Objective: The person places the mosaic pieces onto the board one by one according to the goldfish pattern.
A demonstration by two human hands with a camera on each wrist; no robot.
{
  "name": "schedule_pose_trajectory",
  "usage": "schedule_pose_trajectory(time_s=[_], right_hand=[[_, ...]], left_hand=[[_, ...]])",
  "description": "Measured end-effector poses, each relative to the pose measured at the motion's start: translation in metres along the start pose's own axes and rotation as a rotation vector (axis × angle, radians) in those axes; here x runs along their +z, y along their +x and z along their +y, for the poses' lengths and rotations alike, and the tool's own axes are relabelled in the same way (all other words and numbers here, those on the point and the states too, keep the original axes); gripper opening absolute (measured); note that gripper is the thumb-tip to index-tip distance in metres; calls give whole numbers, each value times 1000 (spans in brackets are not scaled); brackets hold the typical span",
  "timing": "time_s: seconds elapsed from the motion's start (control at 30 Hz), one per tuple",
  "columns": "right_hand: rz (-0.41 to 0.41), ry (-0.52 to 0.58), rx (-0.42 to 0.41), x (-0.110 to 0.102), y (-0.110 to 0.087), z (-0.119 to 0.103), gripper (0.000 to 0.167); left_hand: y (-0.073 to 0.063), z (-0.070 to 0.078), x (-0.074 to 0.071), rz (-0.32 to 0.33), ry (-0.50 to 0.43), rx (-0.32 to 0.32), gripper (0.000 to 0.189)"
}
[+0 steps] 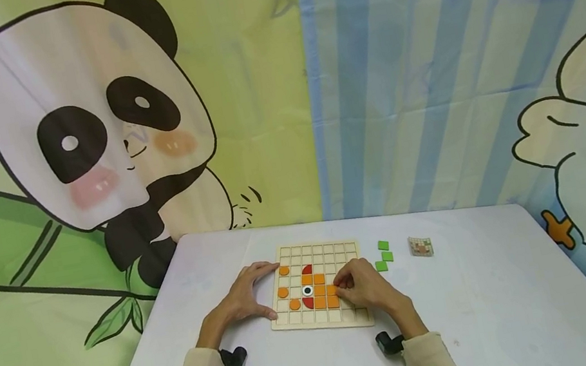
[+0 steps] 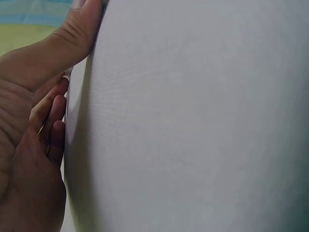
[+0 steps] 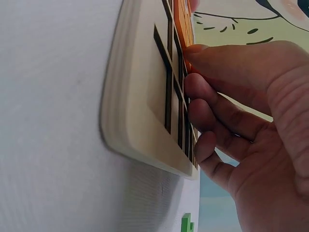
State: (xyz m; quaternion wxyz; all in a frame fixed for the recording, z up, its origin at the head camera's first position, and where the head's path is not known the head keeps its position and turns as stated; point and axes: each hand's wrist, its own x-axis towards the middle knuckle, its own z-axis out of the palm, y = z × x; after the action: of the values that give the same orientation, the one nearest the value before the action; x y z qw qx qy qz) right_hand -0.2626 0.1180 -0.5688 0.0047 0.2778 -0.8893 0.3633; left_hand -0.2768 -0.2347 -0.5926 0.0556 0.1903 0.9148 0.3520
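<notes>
A wooden grid board (image 1: 298, 323) lies on the white table. My left hand (image 1: 242, 293) rests along its left edge, thumb near the lower corner and fingers stretched towards the upper one. On the board, orange squares (image 1: 320, 302) form a block with red quarter-round pieces (image 1: 307, 269) and an eye tile (image 1: 307, 290); orange discs (image 1: 283, 292) sit to their left. My right hand (image 1: 368, 285) pinches an orange square tile (image 1: 332, 290) at the block's right side. In the right wrist view, thumb and fingertips meet at the orange pieces (image 3: 182, 26), the other fingers curled over the grid.
Three green squares (image 1: 387, 256) lie to the right of the board. Beyond them is a small patterned card (image 1: 420, 246). Black wrist cameras (image 1: 234, 357) are strapped at both sleeves. A printed curtain (image 1: 263, 149) stands behind the table's far edge.
</notes>
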Motion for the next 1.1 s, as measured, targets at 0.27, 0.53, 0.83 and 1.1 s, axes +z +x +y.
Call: schedule_pose_trajectory(time_s=[0.27, 0.53, 0.83, 1.1], right_hand=[[-21, 44, 31, 4, -2, 1, 8], [-13, 50, 45, 1, -2, 0, 12], [16, 92, -17, -27, -10, -4, 17], [-16, 50, 23, -62, -24, 13, 24]], left_hand=[[-2, -3, 1, -10, 14, -2, 124], [0, -1, -1, 1, 9, 20, 123], [-2, -1, 0, 7, 5, 18, 124], [-1, 3, -1, -1, 2, 8, 124]])
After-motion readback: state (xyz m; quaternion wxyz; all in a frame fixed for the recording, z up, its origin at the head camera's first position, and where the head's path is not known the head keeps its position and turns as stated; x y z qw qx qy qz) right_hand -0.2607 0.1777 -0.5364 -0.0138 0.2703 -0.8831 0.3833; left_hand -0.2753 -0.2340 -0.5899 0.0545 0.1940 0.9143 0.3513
